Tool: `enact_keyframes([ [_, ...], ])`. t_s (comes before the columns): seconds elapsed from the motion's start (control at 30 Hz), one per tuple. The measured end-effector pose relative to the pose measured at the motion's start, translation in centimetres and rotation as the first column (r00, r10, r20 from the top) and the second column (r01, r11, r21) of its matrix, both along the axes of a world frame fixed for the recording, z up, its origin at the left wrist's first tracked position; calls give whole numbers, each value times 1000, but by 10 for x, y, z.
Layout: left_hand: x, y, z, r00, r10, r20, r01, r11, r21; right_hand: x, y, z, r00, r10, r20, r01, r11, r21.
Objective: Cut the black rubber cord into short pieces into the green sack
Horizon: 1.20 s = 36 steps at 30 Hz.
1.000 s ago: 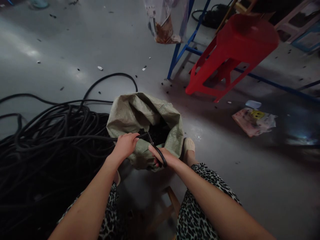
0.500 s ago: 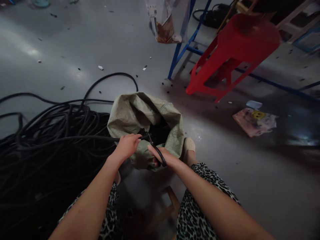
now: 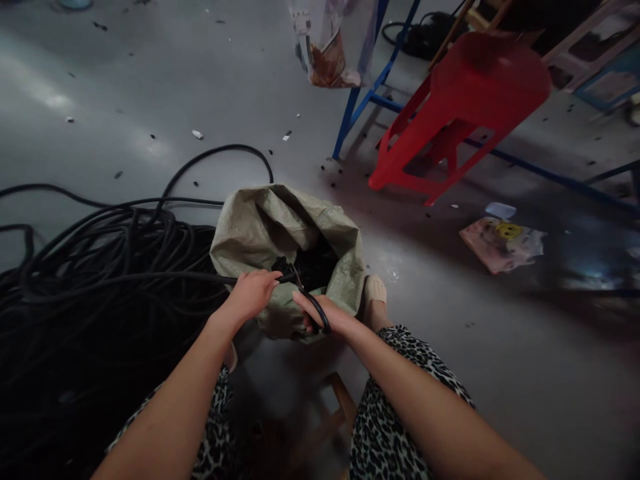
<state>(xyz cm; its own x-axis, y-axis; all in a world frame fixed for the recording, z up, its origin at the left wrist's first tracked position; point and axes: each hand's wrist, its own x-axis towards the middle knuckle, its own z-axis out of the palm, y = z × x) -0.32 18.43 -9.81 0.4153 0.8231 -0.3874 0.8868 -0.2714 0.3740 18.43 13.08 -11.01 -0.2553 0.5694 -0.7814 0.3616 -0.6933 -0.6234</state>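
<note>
My left hand is closed around a black cable or hose, whose end reaches over the mouth of a greenish woven sack. My right hand grips black-handled scissors. Their metal blades are at the cable's end, just beyond my left fingertips. Small black pieces lie inside the sack; at this size I cannot make out each one. The right fingers are partly hidden behind the handle.
A large heap of coiled black cable lies to the left. At the upper right stand a red plastic stool and a blue metal frame with a clear bag hanging by it. A printed plastic bag lies on the floor.
The whole view has shifted slightly, with things sitting a little further left. Both hands keep their hold, and the blades stay at the cable's end.
</note>
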Motion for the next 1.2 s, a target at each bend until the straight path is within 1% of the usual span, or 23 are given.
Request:
enact_keyframes([
  [0.07,1,0,0,1000,2,1,-2,1000,1,-1,-2,-4,996,-88,-30,86,994,-72],
  [0.1,1,0,0,1000,5,2,-5,1000,4,-2,-3,-6,993,-113,-39,109,990,-89],
  [0.27,2,1,-6,1000,11,12,-11,1000,20,-2,-7,-14,993,-117,-29,114,989,-89],
  [0.4,-1,1,-8,1000,0,-1,0,1000,24,-2,-7,-12,990,-140,-22,138,987,-88],
  [0.57,-5,1,-6,998,7,-56,-4,999,42,3,-5,-6,977,-212,-4,210,972,-108],
  [0.73,-5,0,-6,995,-8,-97,11,999,34,7,-8,-6,978,-207,8,207,971,-120],
  [0.87,-4,0,-6,993,-12,-114,15,1000,26,7,-10,-11,985,-170,24,171,980,-97],
  [1.0,-3,-1,-5,992,-2,-126,5,1000,22,6,-11,-14,990,-126,69,133,986,-101],
  [1.2,-2,-2,-1,991,24,-132,-20,999,31,5,-10,-6,992,-90,93,98,991,-95],
])
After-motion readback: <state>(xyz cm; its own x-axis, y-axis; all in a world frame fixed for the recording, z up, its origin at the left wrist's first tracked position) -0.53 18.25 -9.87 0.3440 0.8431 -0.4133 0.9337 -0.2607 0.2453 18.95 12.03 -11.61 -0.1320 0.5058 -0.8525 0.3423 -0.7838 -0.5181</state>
